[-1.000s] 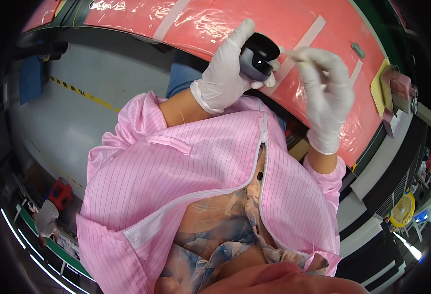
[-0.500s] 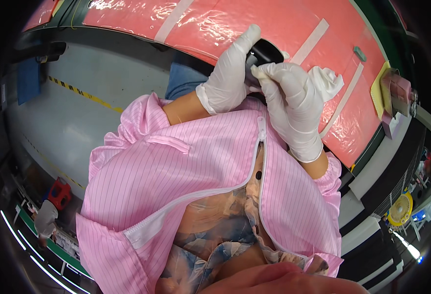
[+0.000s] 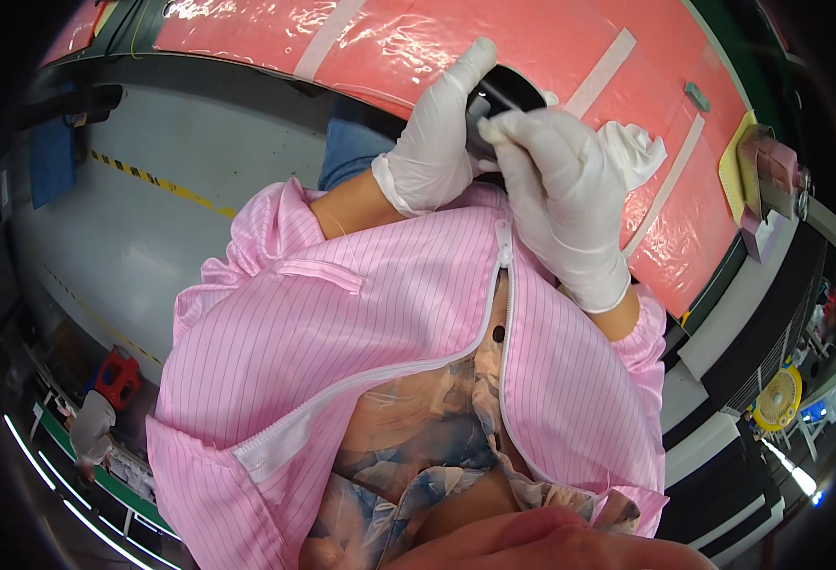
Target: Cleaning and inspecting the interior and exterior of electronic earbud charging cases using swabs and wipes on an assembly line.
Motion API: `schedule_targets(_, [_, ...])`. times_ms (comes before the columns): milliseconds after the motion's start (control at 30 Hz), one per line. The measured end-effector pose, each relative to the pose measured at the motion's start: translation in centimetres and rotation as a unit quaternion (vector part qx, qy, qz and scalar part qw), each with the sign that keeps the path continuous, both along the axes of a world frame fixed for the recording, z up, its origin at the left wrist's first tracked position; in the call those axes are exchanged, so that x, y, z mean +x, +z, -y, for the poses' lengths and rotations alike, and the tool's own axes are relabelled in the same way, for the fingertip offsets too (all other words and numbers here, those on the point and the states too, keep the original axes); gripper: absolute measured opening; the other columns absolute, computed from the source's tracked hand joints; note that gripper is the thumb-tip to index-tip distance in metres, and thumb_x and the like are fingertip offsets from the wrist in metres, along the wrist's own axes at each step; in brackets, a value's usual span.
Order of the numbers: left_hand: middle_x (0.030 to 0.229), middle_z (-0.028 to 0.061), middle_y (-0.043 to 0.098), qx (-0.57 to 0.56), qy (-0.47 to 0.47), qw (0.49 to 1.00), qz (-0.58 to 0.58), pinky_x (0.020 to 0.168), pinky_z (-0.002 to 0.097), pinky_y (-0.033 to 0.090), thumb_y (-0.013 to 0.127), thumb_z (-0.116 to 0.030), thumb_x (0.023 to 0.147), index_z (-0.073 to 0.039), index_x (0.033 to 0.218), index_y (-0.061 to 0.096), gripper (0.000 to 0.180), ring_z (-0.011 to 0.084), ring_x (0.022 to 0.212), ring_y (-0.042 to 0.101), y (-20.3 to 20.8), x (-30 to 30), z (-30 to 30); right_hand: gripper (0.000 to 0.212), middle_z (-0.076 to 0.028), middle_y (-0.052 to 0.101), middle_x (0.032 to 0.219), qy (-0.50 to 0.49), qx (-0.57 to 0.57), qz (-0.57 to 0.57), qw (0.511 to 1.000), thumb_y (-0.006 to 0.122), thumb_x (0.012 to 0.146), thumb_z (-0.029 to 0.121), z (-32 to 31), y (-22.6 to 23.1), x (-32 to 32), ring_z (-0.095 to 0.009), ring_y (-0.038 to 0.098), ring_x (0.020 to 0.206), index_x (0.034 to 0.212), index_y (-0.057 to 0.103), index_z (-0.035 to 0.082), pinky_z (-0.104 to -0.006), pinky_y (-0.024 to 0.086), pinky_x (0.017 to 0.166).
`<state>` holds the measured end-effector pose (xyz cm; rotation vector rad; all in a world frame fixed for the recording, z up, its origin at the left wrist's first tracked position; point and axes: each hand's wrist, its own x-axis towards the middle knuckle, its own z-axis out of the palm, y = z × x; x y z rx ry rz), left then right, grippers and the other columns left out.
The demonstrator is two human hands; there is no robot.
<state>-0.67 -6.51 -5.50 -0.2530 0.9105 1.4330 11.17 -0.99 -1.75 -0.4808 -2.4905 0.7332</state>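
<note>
Two gloved hands meet; left hand (image 3: 434,152) grip clamped around black device (image 3: 505,93); right hand (image 3: 562,195) fingers pinched on its front.

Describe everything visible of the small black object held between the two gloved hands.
The black object is small, dark and glossy, with a rounded top edge; a lighter greyish part shows below it. Most of it is hidden. The left hand in a white glove wraps it from the left, and the gloved right hand covers its lower right with fingertips pressed on it. It is held above the pink table, near a crumpled white cloth.
</note>
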Motion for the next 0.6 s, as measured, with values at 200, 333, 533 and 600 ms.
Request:
schedule_targets(200, [0.07, -0.0002, 0.058, 0.076, -0.036, 0.996, -0.033, 0.049, 0.0265, 0.041, 0.043, -0.054, 0.093, -0.012, 0.081, 0.06, 0.046, 0.0112, 0.059, 0.053, 0.0, -0.6, 0.3, 0.018, -0.007, 0.064, 0.082, -0.004, 0.018, 0.0, 1.0, 0.067, 0.077, -0.002, -0.2, 0.1, -0.7, -0.022, 0.062, 0.072, 0.093, 0.061, 0.004, -0.0298, 0.049, 0.064])
schedule_targets(333, [0.074, 0.0, 0.06, 0.06, -0.025, 0.997, -0.042, 0.049, 0.0259, 0.041, 0.043, -0.055, 0.092, -0.012, 0.085, 0.059, 0.047, 0.0105, 0.063, 0.055, 1.1, 0.1, 0.2, 0.017, -0.005, 0.063, 0.082, -0.004, 0.016, -0.019, 1.0, 0.067, 0.077, 0.0, -0.7, -0.1, 0.4, -0.02, 0.06, 0.067, 0.092, 0.063, 0.006, -0.0314, 0.046, 0.062])
schedule_targets(533, [0.073, 0.0002, 0.06, 0.092, -0.044, 0.994, -0.036, 0.051, 0.027, 0.044, 0.043, -0.055, 0.093, -0.013, 0.083, 0.059, 0.045, 0.0123, 0.063, 0.056, 0.5, -0.1, 0.4, 0.021, -0.006, 0.061, 0.081, -0.002, -0.03, -0.075, 0.997, 0.069, 0.074, 0.0, -0.6, -1.5, 0.5, -0.022, 0.061, 0.067, 0.094, 0.064, 0.006, -0.0312, 0.049, 0.058])
schedule_targets(600, [0.07, -0.0007, 0.059, 0.077, -0.015, 0.996, -0.043, 0.053, 0.0267, 0.043, 0.044, -0.055, 0.093, -0.014, 0.079, 0.058, 0.045, 0.0116, 0.061, 0.054, 0.0, 0.1, 0.1, 0.019, -0.007, 0.062, 0.083, -0.001, -0.008, -0.063, 0.998, 0.069, 0.075, -0.001, -0.3, -0.8, -0.6, -0.022, 0.061, 0.071, 0.092, 0.064, 0.005, -0.0297, 0.048, 0.061])
